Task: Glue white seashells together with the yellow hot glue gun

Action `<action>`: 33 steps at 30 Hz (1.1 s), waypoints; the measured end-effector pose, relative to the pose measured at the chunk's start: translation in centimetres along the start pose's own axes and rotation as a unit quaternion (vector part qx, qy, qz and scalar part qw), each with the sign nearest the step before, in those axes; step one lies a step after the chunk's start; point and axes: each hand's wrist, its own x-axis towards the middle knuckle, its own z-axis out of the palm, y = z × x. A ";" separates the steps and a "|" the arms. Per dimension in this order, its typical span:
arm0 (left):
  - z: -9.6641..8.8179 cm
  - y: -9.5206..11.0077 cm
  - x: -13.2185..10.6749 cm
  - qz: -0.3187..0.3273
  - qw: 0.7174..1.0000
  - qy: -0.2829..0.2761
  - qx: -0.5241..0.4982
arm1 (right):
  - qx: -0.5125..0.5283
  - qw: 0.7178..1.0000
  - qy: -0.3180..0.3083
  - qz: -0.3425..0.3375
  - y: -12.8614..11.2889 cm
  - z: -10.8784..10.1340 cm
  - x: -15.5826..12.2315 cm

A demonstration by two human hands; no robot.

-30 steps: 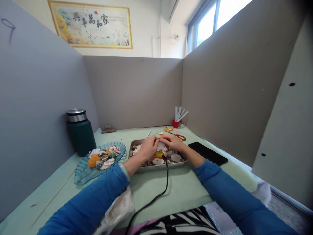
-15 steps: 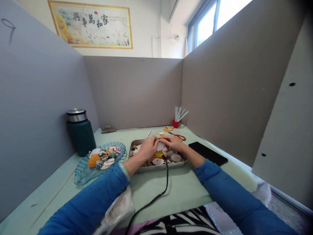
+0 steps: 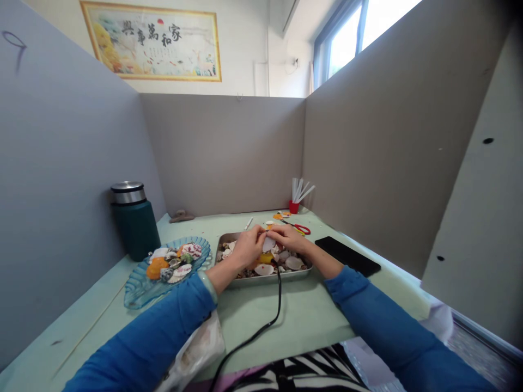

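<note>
My left hand (image 3: 250,246) and my right hand (image 3: 288,238) meet above a metal tray (image 3: 261,281) filled with seashells. Thumbs and fingers of both are pinched together at the tips. A white seashell (image 3: 268,245) shows just beneath the fingertips, held between the two hands; its upper edge is hidden by the fingers. Among the shells below lies a yellow tool (image 3: 267,258) with a black cord (image 3: 279,299) running from it toward me; its exact kind is hard to make out.
To the left stand a blue shell-shaped plate (image 3: 137,294) of seashells and a green bottle (image 3: 137,228). Scissors (image 3: 302,229), a red cup (image 3: 293,207) of white sticks and a black phone-like slab (image 3: 347,255) are on the right. Grey partitions (image 3: 224,152) enclose the table.
Both hands keep almost the same place over the tray, with only a slight shift at the fingertips. Everything else stays where it was.
</note>
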 end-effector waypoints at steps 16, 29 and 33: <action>0.1 -0.3 0.1 0.011 1.000 -0.001 -0.008 | -0.004 1.000 -0.002 -0.005 0.1 -0.1 0.0; 0.2 -0.3 0.2 0.007 1.000 -0.005 -0.003 | 0.000 1.000 -0.004 0.002 0.4 0.0 0.1; 0.1 -0.1 0.1 0.004 1.000 0.000 0.004 | 0.001 1.000 -0.004 -0.001 0.4 0.0 0.1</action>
